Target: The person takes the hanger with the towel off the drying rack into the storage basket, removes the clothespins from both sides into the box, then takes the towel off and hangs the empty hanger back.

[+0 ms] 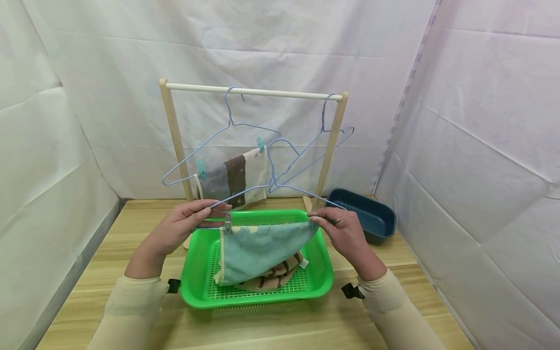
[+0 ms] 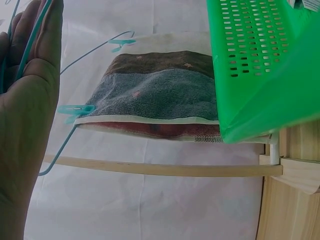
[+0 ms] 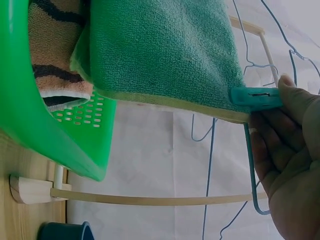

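My left hand (image 1: 177,223) holds one corner of a blue wire hanger (image 1: 286,184), its thumb on the wire. In the left wrist view the wires cross that hand's (image 2: 35,75) palm. A teal towel (image 1: 267,248) hangs from the hanger's lower bar, fastened near the left hand by a greyish clothespin (image 1: 228,223). At the towel's other top corner, my right hand (image 1: 343,231) pinches a teal clothespin (image 3: 256,98) whose jaws grip the towel edge at the bar. A brown towel with dark stripes (image 1: 275,274) lies in the green basket (image 1: 258,304) below.
Behind the basket stands a wooden rack with a white rail (image 1: 284,92). On it hang a hanger (image 1: 197,150) with a grey, brown and white towel (image 1: 236,175) under teal clothespins, and another hanger (image 1: 323,130). A dark blue bin (image 1: 385,228) sits at the right.
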The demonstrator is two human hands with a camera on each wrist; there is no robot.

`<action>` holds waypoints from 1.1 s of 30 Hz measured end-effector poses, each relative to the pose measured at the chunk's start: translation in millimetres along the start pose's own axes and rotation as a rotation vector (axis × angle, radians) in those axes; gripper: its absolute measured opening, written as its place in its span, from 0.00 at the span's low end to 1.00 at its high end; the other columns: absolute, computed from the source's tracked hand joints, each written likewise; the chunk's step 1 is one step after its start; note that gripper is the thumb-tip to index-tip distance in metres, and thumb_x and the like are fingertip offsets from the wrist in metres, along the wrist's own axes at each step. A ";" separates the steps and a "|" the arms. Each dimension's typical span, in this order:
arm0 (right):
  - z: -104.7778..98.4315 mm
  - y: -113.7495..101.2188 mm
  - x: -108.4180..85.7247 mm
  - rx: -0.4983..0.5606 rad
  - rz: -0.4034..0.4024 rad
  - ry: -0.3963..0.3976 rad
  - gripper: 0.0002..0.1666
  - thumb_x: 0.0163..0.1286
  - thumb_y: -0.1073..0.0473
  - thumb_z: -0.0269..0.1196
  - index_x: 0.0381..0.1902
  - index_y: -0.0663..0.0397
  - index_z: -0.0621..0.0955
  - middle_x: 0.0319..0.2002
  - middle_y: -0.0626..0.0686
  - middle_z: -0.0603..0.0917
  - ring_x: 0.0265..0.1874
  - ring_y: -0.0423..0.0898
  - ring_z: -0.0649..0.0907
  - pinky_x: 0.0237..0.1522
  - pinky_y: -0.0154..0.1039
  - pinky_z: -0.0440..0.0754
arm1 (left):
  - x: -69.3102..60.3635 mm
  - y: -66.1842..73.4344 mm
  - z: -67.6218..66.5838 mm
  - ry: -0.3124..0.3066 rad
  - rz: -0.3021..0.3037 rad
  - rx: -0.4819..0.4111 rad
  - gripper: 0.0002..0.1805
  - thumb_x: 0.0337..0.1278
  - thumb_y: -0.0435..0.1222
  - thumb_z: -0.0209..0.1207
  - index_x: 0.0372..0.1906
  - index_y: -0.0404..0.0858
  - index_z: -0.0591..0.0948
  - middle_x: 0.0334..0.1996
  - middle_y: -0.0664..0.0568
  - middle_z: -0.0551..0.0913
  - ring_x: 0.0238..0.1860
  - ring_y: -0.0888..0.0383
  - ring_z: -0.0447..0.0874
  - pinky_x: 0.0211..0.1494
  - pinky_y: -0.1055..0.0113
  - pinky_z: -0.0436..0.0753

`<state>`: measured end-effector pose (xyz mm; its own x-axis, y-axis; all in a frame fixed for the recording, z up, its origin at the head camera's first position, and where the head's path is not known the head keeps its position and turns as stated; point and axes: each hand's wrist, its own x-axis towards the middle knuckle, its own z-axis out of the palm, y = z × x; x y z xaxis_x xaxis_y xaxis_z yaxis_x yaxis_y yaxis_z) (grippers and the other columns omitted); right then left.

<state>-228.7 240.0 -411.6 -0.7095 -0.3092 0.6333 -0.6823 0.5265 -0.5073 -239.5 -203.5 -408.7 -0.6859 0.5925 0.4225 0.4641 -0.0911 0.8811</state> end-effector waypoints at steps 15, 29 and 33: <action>2.0 -1.4 1.6 0.160 -0.013 0.081 0.13 0.77 0.72 0.69 0.53 0.55 0.92 0.48 0.52 0.94 0.52 0.44 0.91 0.54 0.29 0.86 | -1.5 -3.7 -2.0 0.008 0.005 -0.005 0.22 0.91 0.26 0.41 0.76 0.26 0.75 0.73 0.42 0.82 0.72 0.50 0.83 0.68 0.53 0.88; -4.4 -10.8 -0.4 0.240 0.117 0.161 0.16 0.75 0.71 0.73 0.58 0.58 0.90 0.44 0.56 0.93 0.36 0.41 0.85 0.44 0.27 0.87 | -2.2 -2.0 -2.4 0.018 0.001 -0.007 0.22 0.91 0.26 0.41 0.77 0.26 0.75 0.73 0.44 0.82 0.73 0.52 0.82 0.68 0.54 0.87; -11.8 -11.9 1.1 0.289 0.127 0.175 0.18 0.75 0.72 0.72 0.60 0.59 0.89 0.48 0.61 0.93 0.37 0.43 0.85 0.40 0.28 0.86 | -2.7 -1.5 -2.2 0.021 0.002 -0.007 0.22 0.91 0.26 0.41 0.76 0.26 0.75 0.73 0.44 0.82 0.73 0.52 0.82 0.68 0.54 0.87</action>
<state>-219.2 242.7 -398.0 -0.7681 -0.1020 0.6322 -0.6298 0.2989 -0.7169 -239.5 -206.7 -410.6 -0.6965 0.5758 0.4282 0.4616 -0.0975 0.8817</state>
